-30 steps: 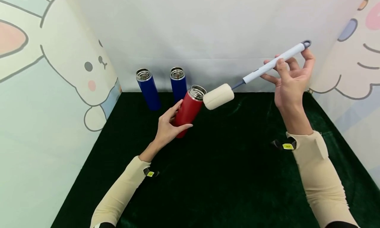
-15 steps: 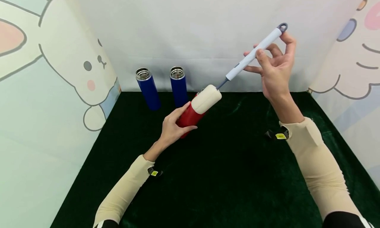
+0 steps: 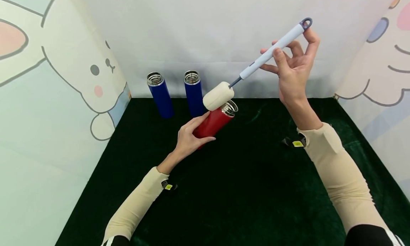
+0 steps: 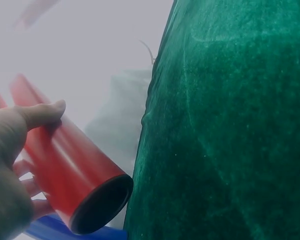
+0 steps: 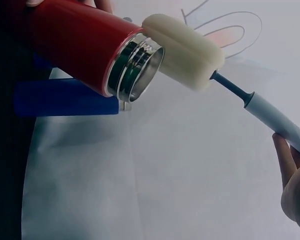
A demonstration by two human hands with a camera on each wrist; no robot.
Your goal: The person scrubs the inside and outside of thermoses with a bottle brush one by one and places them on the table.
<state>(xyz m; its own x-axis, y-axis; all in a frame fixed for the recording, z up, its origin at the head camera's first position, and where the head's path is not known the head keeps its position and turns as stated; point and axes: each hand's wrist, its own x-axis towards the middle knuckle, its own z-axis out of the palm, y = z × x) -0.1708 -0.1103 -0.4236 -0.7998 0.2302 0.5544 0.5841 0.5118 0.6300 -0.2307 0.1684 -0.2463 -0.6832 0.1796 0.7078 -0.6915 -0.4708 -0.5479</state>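
My left hand [image 3: 189,135] grips a red bottle [image 3: 213,123] around its body. Lidless and tilted, the bottle has its steel mouth [image 5: 140,70] pointing up and right in the head view. A black base [image 4: 102,205] shows in the left wrist view. With thumb and fingers my right hand [image 3: 293,71] pinches the pale blue handle [image 3: 272,52] of a sponge bottle brush. Its cream sponge head [image 3: 219,96] lies alongside the bottle's neck, outside the opening; whether they touch I cannot tell.
Two blue bottles [image 3: 160,96], also lidless, stand at the back left, the nearer one [image 3: 193,96] just behind the red bottle. Dark green cloth [image 3: 243,182] covers the table. A white backdrop [image 3: 224,32] rises along the back edge, with cartoon-printed panels [image 3: 73,68] at the sides.
The sponge head has passed from right of the red bottle's mouth, across its front in the head view, to its left side. My right hand moved left and up. The red bottle leans further right.
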